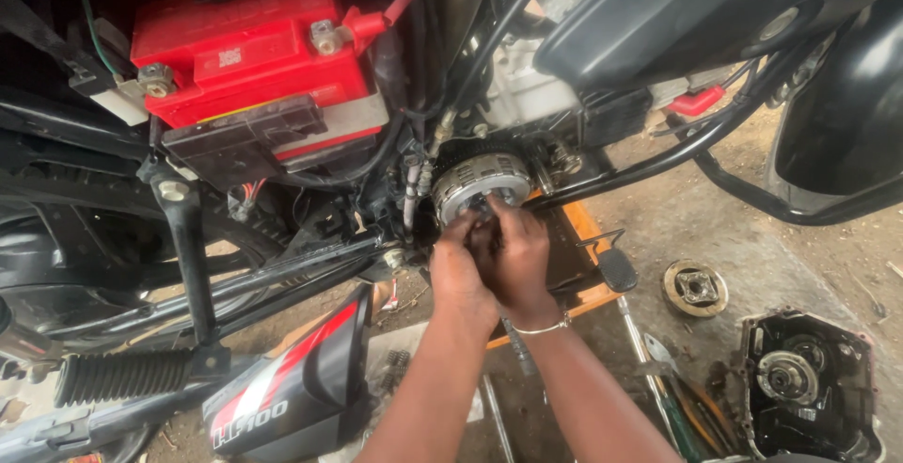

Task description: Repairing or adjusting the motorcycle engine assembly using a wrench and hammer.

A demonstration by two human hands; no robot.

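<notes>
Bare dirt ground (677,214) lies under a stripped motorcycle, its red battery (249,44) exposed at upper left. At centre, the left hand (459,270) and right hand (515,251) press together on the round clutch assembly (482,183), fingers curled tight around its middle. A removed engine cover (809,388) rests at right. Greasy fingers could slip, dropping small parts into the dirt.

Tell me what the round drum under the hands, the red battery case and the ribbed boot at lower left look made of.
Round drum: bare cast metal, dull grey, toothed rim, probably aluminium or steel. Red battery case: moulded plastic, glossy, with soft highlights. Ribbed boot: matte black, accordion folds, likely rubber.
</notes>
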